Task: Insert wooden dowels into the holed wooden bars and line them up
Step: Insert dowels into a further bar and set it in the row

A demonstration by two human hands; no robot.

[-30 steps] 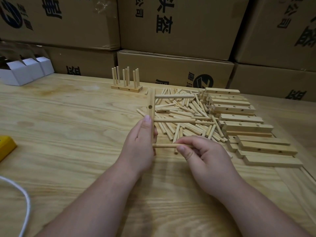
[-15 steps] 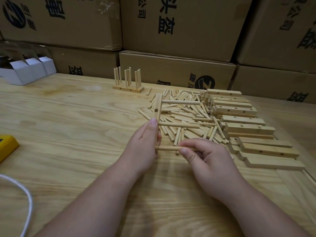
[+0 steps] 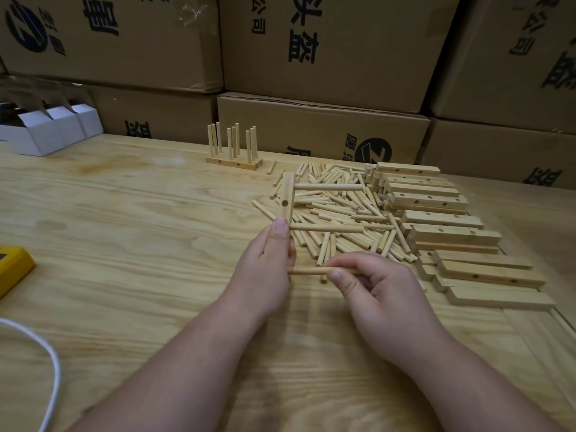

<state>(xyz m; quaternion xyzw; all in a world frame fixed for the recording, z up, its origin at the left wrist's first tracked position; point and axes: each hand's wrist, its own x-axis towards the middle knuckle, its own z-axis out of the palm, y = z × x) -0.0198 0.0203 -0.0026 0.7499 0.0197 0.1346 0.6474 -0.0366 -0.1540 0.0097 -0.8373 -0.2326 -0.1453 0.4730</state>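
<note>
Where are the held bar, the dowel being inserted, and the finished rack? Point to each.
held bar (image 3: 287,194), head view, face near its empty hole.
dowel being inserted (image 3: 308,270), head view, exposed shaft.
finished rack (image 3: 232,163), head view, base bar.

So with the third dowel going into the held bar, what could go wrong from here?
1. The left hand grips the bar only at its near end; pushing the dowel pinched by the right hand could twist the bar and skew the two seated dowels.
2. The bar's side hole faces the camera, but the hole being filled is hidden behind the left hand, so the dowel may jam at an angle.
3. The loose dowel pile lies right behind; a slip could scatter it.
</note>
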